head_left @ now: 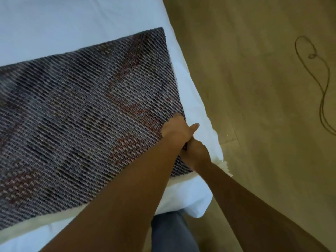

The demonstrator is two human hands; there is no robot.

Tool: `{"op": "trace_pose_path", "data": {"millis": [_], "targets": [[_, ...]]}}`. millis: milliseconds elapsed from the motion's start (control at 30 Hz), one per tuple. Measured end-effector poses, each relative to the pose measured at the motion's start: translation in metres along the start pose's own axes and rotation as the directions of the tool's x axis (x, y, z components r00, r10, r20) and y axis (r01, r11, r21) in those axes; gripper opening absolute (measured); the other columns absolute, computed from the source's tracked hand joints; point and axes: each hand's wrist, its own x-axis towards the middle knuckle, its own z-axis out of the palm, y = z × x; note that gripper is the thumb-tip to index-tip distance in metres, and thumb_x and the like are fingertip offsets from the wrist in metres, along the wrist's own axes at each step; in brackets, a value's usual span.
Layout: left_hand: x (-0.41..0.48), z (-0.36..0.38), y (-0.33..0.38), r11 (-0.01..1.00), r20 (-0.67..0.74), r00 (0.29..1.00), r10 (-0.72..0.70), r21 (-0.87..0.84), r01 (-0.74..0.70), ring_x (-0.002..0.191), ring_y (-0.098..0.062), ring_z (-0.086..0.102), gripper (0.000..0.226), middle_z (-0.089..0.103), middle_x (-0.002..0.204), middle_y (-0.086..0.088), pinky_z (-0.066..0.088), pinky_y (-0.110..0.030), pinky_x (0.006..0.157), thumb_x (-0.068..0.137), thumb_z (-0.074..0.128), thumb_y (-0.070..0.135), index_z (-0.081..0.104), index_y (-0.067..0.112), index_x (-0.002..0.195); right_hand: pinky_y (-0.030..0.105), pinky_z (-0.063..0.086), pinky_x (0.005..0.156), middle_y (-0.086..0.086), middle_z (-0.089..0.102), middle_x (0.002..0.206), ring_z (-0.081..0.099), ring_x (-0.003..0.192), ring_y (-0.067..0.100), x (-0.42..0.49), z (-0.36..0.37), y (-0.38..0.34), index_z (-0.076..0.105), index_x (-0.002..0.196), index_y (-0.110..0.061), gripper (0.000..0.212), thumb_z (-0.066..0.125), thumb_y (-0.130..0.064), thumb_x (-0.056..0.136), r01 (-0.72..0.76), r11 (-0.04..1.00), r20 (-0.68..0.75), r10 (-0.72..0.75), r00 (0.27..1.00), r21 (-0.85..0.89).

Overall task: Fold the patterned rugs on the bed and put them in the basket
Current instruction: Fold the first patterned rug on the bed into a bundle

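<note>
A dark woven patterned rug [81, 115] with reddish streaks lies spread across the white bed [54, 19], its pale fringe showing along the near edge. My left hand [178, 130] presses on the rug's right edge near the bed's corner, thumb sticking out over the sheet. Just below it, my right hand [195, 153] grips the same edge, fingers curled under the fabric. The two hands touch each other. No basket is in view.
A wooden floor [263, 88] runs along the bed's right side. A thin looped cord [320, 73] lies on it at the right. My grey trouser leg [171, 231] stands against the bed's near corner.
</note>
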Motion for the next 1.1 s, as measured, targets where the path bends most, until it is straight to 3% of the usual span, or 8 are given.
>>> {"op": "trace_pose_path", "data": {"millis": [100, 267, 400, 500, 667, 767, 900, 1100], "targets": [[0.012, -0.004, 0.004, 0.997, -0.008, 0.998, -0.069, 0.036, 0.069, 0.115, -0.035, 0.052, 0.066, 0.052, 0.126, -0.019, 0.045, -0.04, 0.088, 0.086, 0.057, 0.042, 0.031, 0.002, 0.131, 0.037, 0.047, 0.074, 0.016, 0.067, 0.098, 0.063, 0.086, 0.036, -0.01, 0.01, -0.011, 0.044, 0.122, -0.004, 0.039, 0.039, -0.029, 0.093, 0.12, 0.986, -0.047, -0.126, 0.991, -0.12], [0.022, -0.027, -0.017, 0.998, -0.087, 0.996, -0.031, -0.053, 0.026, 0.105, -0.034, 0.057, 0.025, 0.058, 0.117, -0.02, 0.047, -0.038, 0.084, 0.091, 0.044, 0.008, 0.05, -0.001, 0.114, 0.037, 0.047, 0.069, 0.013, 0.068, 0.089, 0.065, 0.08, 0.032, -0.022, 0.028, -0.032, 0.034, 0.132, -0.008, 0.047, 0.038, -0.036, 0.094, 0.198, 0.978, -0.098, -0.203, 0.974, -0.064], [0.017, -0.054, -0.055, 0.989, -0.137, 0.991, -0.009, -0.15, -0.011, 0.095, -0.033, 0.059, 0.02, 0.06, 0.109, -0.021, 0.043, -0.033, 0.07, 0.095, 0.043, 0.014, 0.052, 0.0, 0.106, 0.035, 0.046, 0.062, 0.013, 0.068, 0.08, 0.065, 0.072, 0.033, -0.032, 0.046, -0.058, 0.048, 0.107, -0.007, 0.034, 0.042, -0.038, 0.094, 0.259, 0.964, -0.189, -0.265, 0.946, -0.057], [0.009, -0.08, -0.102, 0.98, -0.182, 0.983, 0.009, -0.193, -0.045, 0.091, -0.034, 0.057, 0.023, 0.059, 0.104, -0.023, 0.038, -0.031, 0.067, 0.097, 0.043, 0.022, 0.051, 0.001, 0.101, 0.035, 0.046, 0.064, 0.015, 0.068, 0.084, 0.064, 0.077, 0.034, -0.043, 0.066, -0.094, 0.047, 0.108, -0.007, 0.035, 0.041, -0.038, 0.095, 0.316, 0.945, -0.153, -0.325, 0.933, -0.08], [-0.013, -0.132, -0.204, 0.971, -0.279, 0.96, 0.012, -0.227, -0.078, 0.062, -0.021, 0.04, 0.025, 0.045, 0.074, -0.008, 0.028, -0.032, 0.052, 0.098, 0.042, 0.026, 0.037, 0.011, 0.078, 0.039, 0.05, 0.069, 0.017, 0.068, 0.09, 0.065, 0.081, 0.034, -0.067, 0.122, -0.177, 0.043, 0.107, -0.008, 0.035, 0.036, -0.04, 0.096, 0.359, 0.925, -0.04, -0.367, 0.93, -0.125], [-0.03, -0.164, -0.276, 0.963, -0.308, 0.952, 0.001, -0.255, -0.083, 0.06, -0.021, 0.039, 0.028, 0.04, 0.066, -0.005, 0.03, -0.032, 0.055, 0.099, 0.041, 0.026, 0.037, 0.012, 0.075, 0.038, 0.048, 0.068, 0.018, 0.066, 0.092, 0.064, 0.083, 0.035, -0.083, 0.167, -0.236, 0.041, 0.108, -0.007, 0.034, 0.037, -0.039, 0.096, 0.363, 0.925, -0.001, -0.365, 0.931, -0.113], [-0.052, -0.196, -0.377, 0.931, -0.271, 0.961, -0.059, -0.363, -0.045, 0.062, -0.031, 0.045, 0.024, 0.051, 0.079, -0.019, 0.032, -0.039, 0.057, 0.1, 0.038, 0.024, 0.045, 0.003, 0.11, 0.039, 0.047, 0.071, 0.02, 0.065, 0.098, 0.063, 0.09, 0.037, -0.102, 0.232, -0.313, 0.041, 0.112, -0.006, 0.035, 0.04, -0.037, 0.095, 0.349, 0.928, 0.081, -0.341, 0.936, -0.126], [-0.077, -0.21, -0.513, 0.902, -0.363, 0.909, -0.203, -0.43, 0.03, 0.095, -0.036, 0.057, 0.028, 0.061, 0.108, -0.021, 0.043, -0.038, 0.076, 0.099, 0.039, 0.026, 0.049, 0.004, 0.114, 0.04, 0.049, 0.077, 0.021, 0.065, 0.104, 0.062, 0.096, 0.037, -0.132, 0.322, -0.394, 0.044, 0.111, -0.006, 0.033, 0.042, -0.034, 0.094, 0.377, 0.911, 0.249, -0.331, 0.91, -0.169]]}}
